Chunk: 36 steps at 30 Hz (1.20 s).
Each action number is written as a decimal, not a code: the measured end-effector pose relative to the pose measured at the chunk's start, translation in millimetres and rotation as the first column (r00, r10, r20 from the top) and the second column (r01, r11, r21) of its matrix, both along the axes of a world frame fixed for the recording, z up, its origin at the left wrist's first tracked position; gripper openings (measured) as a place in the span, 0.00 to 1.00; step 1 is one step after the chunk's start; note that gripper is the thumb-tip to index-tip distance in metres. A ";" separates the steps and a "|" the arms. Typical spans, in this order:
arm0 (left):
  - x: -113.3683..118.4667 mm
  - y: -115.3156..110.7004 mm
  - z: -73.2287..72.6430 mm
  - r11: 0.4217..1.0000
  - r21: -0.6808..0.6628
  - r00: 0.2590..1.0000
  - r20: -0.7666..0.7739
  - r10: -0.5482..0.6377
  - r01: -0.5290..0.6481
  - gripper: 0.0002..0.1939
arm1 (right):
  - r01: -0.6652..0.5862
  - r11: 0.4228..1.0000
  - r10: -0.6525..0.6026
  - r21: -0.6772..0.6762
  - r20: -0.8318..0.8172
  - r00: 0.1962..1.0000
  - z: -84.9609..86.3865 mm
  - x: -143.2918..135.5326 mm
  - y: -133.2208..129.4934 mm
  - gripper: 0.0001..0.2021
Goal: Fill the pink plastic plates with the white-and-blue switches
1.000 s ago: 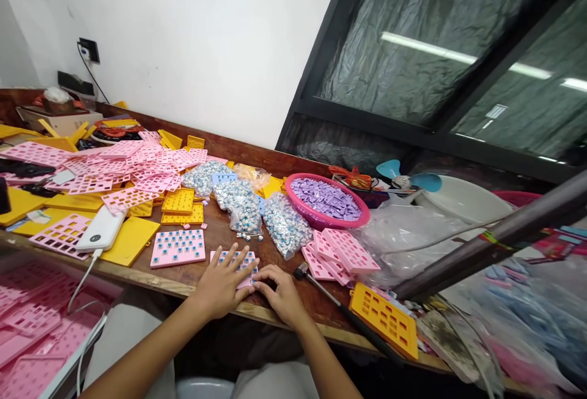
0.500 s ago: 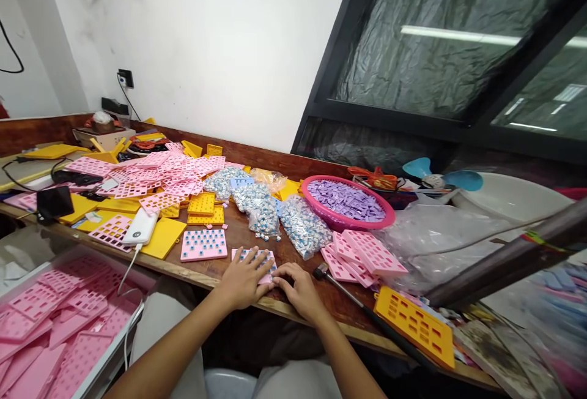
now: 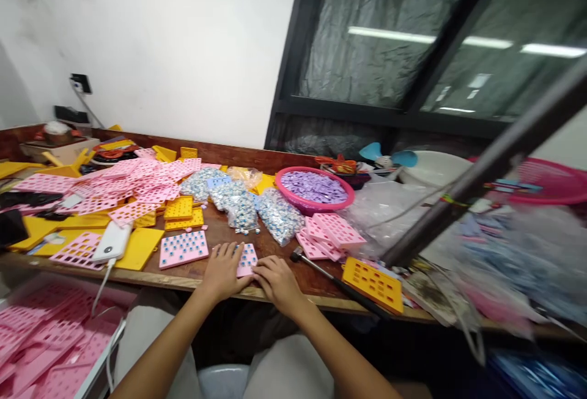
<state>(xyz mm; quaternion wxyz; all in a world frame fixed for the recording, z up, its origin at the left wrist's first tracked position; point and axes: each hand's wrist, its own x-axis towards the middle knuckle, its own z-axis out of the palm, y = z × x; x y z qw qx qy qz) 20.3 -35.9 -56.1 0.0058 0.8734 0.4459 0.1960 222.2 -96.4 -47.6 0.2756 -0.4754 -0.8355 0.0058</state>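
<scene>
At the left, a white power bank lies on yellow panels, its cable hanging over the front edge of the worktop; a snag from a knee or arm could drag it off. Next comes a pink plate studded with blue pieces; the left hand, fingers spread, covers much of a second studded plate near the edge; uneven pressure there could tilt the plate or knock a piece crooked. The right hand has bent fingers at that plate's right side; whether they pinch anything, one cannot tell. Beyond, small pieces lie loose by a clear bag, where a brushing sleeve or hand might scatter them; farther right, a hammer slants toward the edge, and a bumped grip could swing it.
</scene>
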 end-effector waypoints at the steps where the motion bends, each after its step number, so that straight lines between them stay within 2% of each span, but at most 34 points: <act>1: -0.2 2.4 1.4 1.000 -0.006 1.000 -0.006 -0.008 0.008 0.44 | -0.007 1.000 0.007 -0.008 0.006 1.000 0.6 0.8 -3.7 0.11; 3: 0.1 8.1 3.8 1.000 -0.015 1.000 -0.006 -0.007 0.007 0.45 | -0.020 0.999 0.019 -0.041 -0.004 1.000 4.4 10.5 -6.5 0.15; 5: 1.1 12.5 7.0 1.000 -0.011 1.000 -0.004 -0.019 0.019 0.44 | 0.071 0.997 -0.072 -0.025 -0.048 0.996 13.3 36.2 -2.6 0.18; 6: 0.9 13.6 9.6 1.000 0.003 1.000 0.007 -0.020 0.020 0.43 | 0.186 0.982 -0.184 0.015 -0.082 0.979 19.9 55.4 1.1 0.17; 7: -0.6 14.1 13.2 1.000 0.027 1.000 0.025 -0.015 0.014 0.42 | 0.335 0.940 -0.328 0.061 -0.106 0.939 27.5 78.1 5.2 0.16; 8: -3.8 14.2 18.0 0.998 0.060 0.999 0.053 -0.001 -0.002 0.42 | 0.481 0.871 -0.469 0.106 -0.118 0.875 35.4 102.9 9.3 0.16; 9: -9.2 14.4 23.8 0.995 0.098 0.996 0.084 0.019 -0.027 0.42 | 0.544 0.830 -0.530 0.123 -0.131 0.838 42.8 128.5 13.0 0.19; 10: -17.2 15.1 30.5 0.989 0.137 0.993 0.112 0.046 -0.061 0.42 | 0.587 0.799 -0.574 0.130 -0.128 0.809 49.1 153.3 15.9 0.22; 12: -41.1 18.7 44.8 0.968 0.199 0.981 0.149 0.124 -0.153 0.43 | 0.664 0.738 -0.673 0.120 0.074 0.736 56.6 194.9 18.2 0.29; 13: -56.5 21.8 51.1 0.953 0.215 0.971 0.154 0.184 -0.215 0.44 | 0.664 0.741 -0.671 0.103 0.155 0.725 58.1 210.0 17.5 0.30; 15: -91.5 30.5 58.5 0.925 0.211 0.947 0.117 0.298 -0.317 0.44 | 0.639 0.764 -0.642 0.089 0.205 0.739 59.1 227.6 13.1 0.25; 17: -126.2 41.7 54.8 0.930 0.128 0.939 0.036 0.342 -0.344 0.45 | 0.615 0.782 -0.621 0.103 0.216 0.753 59.7 231.3 6.6 0.18; 19: -153.1 54.9 40.4 0.966 -0.004 0.966 -0.040 0.257 -0.257 0.44 | 0.604 0.784 -0.619 0.140 0.231 0.750 60.0 227.3 1.4 0.14; 21: -168.3 67.9 23.0 0.967 0.004 0.965 -0.058 0.255 -0.255 0.41 | 0.584 0.792 -0.611 0.180 0.253 0.750 58.5 221.3 -0.4 0.13; 23: -173.3 76.8 12.5 0.968 0.012 0.967 -0.050 0.249 -0.249 0.41 | 0.550 0.800 -0.597 0.241 0.223 0.770 56.0 216.0 1.0 0.13; 25: -171.5 77.9 12.6 0.972 0.048 0.972 -0.032 0.234 -0.232 0.41 | 0.537 0.796 -0.592 0.277 0.178 0.786 53.9 211.7 4.4 0.12; 28: -158.8 64.9 23.0 0.965 0.167 0.979 0.026 0.201 -0.202 0.41 | 0.527 0.801 -0.572 0.284 0.104 0.814 52.0 207.0 12.3 0.11; 30: -143.7 50.4 27.8 0.962 0.218 0.985 0.080 0.150 -0.164 0.39 | 0.495 0.828 -0.525 0.264 0.052 0.850 49.8 204.8 18.9 0.11; 33: -116.0 29.2 26.9 0.969 0.244 0.997 0.080 0.015 -0.034 0.35 | 0.443 0.866 -0.457 0.231 0.009 0.889 44.2 201.9 27.6 0.10; 36: -89.3 21.6 25.4 0.977 0.210 0.996 0.072 -0.057 0.041 0.30 | 0.427 0.859 -0.434 0.281 -0.042 0.900 39.2 200.0 31.3 0.11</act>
